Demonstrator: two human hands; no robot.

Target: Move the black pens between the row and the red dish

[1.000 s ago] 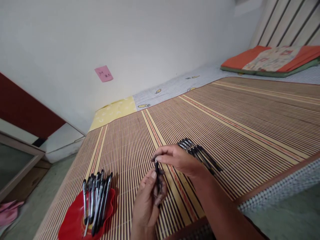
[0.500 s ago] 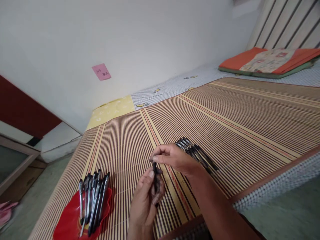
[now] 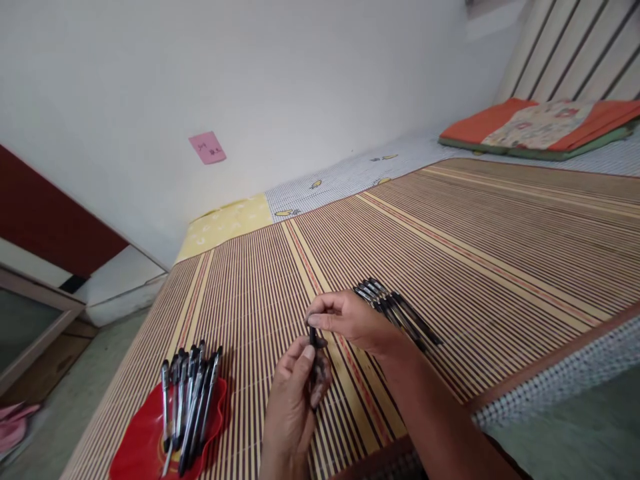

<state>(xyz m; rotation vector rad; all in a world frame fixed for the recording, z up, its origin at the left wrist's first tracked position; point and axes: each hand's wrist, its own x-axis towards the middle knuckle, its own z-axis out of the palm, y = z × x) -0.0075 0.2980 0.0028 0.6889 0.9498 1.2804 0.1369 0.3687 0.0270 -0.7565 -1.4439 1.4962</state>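
Observation:
Over the striped mat, my left hand is closed around a black pen that stands roughly upright. My right hand pinches the pen's top end between thumb and fingers, whose tips look smudged dark. Most of the pen's lower part is hidden by my left fingers. Behind my right wrist, several black pens lie side by side in a row. To the left, a red plate with a wavy rim holds a loose bunch of clear-barrelled pens with black caps.
A bamboo-style mat covers the bed, with a checked sheet along the wall. Folded orange and floral bedding lies at the far right. A pink note is stuck on the wall. The bed's edge runs along the right front.
My left thumb has slid higher along the pen, and less of it shows between my hands. The whole view has shifted slightly. The laid-out pens and the plate stay as they were.

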